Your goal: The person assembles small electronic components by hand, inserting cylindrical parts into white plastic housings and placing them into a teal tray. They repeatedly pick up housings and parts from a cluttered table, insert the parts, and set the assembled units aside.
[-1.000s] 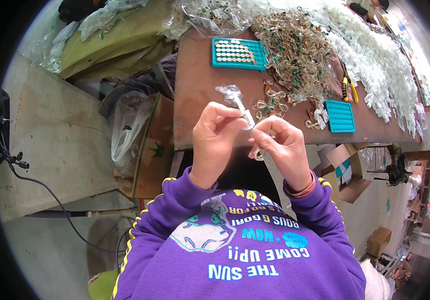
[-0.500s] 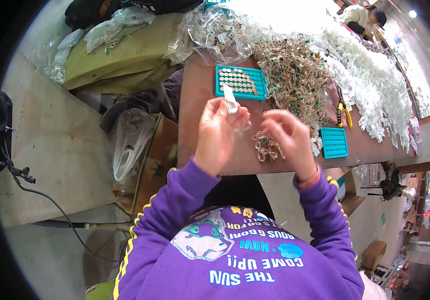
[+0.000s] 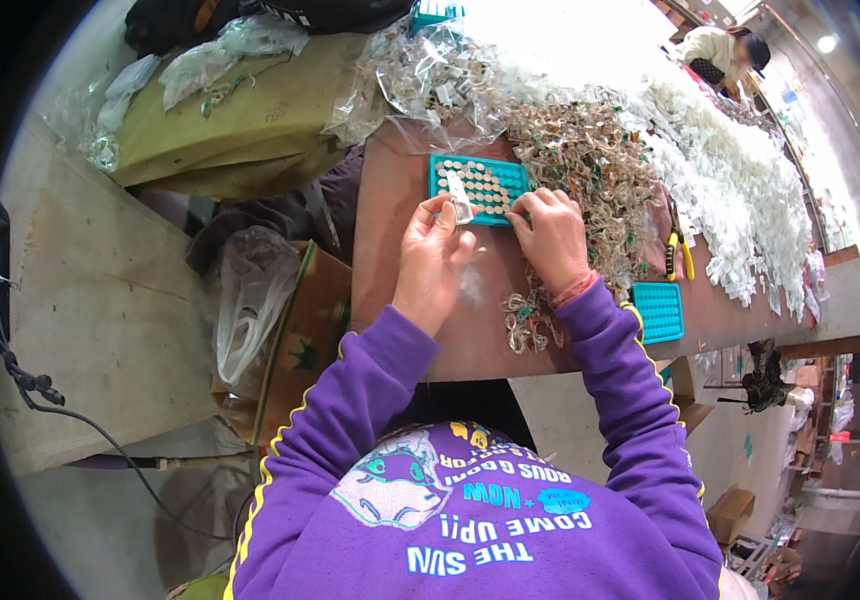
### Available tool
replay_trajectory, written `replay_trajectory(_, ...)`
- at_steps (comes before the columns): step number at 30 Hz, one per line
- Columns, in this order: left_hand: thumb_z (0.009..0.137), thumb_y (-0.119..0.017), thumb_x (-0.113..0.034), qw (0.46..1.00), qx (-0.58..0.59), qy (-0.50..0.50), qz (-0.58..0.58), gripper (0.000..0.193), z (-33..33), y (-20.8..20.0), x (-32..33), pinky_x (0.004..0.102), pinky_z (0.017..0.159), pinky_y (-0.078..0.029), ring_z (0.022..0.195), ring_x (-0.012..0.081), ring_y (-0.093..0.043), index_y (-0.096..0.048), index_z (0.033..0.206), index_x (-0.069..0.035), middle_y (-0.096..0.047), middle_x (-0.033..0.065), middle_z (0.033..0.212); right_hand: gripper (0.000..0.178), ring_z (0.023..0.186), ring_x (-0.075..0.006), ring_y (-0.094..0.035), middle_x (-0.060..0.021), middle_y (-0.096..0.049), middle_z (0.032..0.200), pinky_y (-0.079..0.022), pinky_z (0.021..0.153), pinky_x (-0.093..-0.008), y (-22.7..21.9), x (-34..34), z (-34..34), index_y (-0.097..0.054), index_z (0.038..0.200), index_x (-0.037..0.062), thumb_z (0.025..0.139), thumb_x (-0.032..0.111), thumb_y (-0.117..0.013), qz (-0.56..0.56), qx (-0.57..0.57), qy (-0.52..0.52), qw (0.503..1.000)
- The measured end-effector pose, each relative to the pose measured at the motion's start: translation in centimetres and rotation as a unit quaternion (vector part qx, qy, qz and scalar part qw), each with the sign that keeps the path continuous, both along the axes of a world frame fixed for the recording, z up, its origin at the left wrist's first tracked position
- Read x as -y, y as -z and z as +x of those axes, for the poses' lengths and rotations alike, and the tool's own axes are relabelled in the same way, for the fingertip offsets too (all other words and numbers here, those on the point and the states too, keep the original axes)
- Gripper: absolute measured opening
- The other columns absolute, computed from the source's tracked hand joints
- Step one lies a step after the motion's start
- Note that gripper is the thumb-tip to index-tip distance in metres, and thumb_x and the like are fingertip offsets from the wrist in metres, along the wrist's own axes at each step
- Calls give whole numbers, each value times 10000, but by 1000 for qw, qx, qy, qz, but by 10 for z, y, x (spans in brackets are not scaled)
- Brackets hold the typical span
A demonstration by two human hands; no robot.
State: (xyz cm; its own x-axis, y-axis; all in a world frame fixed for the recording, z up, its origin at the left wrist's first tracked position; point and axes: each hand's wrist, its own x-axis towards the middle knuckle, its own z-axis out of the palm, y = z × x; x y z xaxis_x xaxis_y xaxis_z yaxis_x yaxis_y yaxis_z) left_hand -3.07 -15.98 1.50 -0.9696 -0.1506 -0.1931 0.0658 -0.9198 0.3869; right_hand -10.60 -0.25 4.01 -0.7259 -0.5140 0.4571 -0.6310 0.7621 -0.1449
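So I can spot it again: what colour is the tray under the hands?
Teal tray, clearest in the head view.

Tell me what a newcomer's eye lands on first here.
First, the two hands at the middle of the brown table: the left hand pinches a small white piece over a teal tray of small round parts, which the right hand touches. Behind and to the right spreads a heap of tangled clear and white bits.
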Motion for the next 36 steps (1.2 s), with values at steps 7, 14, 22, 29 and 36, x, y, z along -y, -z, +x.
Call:
replay_trajectory(7, 986, -569, -208, 1000, -24, -12, -2, 193, -3, 3, 6, 235, 632, -539, 817, 130, -659, -540, 1140, -94, -669, 96, 1055, 66, 766, -348, -636, -134, -627, 852, -519, 692, -421, -11, 13, -37, -639, 894, 63, 835, 60, -611, -78, 40, -79, 993)
replay_trajectory(14, 972, -595, -235, 1000, -23, -9, -18, 240, -5, 5, 8, 217, 653, -537, 834, 131, -664, -549, 1145, -75, -674, 98, 1054, 87, 811, -319, -645, -115, -635, 851, -515, 737, -404, 0, 34, -74, -703, 880, 71, 829, 108, -643, 16, 71, -76, 994)
replay_trajectory(22, 968, -600, -210, 998, -31, 4, -50, 193, -4, 5, 8, 257, 729, -548, 873, 145, -659, -566, 1114, -88, -683, 81, 1021, 43, 726, -283, -656, -104, -651, 796, -527, 675, -359, -31, 36, -51, -686, 829, 66, 788, 67, -672, -95, 102, -69, 988)
replay_trajectory(29, 966, -606, -184, 994, -64, 27, -81, 168, -2, 6, 2, 288, 821, -542, 906, 143, -647, -574, 1096, -83, -659, 68, 1067, 65, 700, -274, -641, -102, -629, 808, -531, 613, -342, -59, 27, 24, -649, 845, 53, 792, 50, -688, -171, 101, -167, 966)
replay_trajectory(36, 957, -620, -154, 993, -48, 40, -104, 147, 0, 3, 2, 267, 784, -550, 869, 116, -640, -588, 1079, -78, -650, 38, 1013, 89, 697, -283, -637, -112, -614, 793, -521, 620, -355, -66, 24, 24, -653, 856, 34, 778, 53, -690, -125, 131, -179, 967)
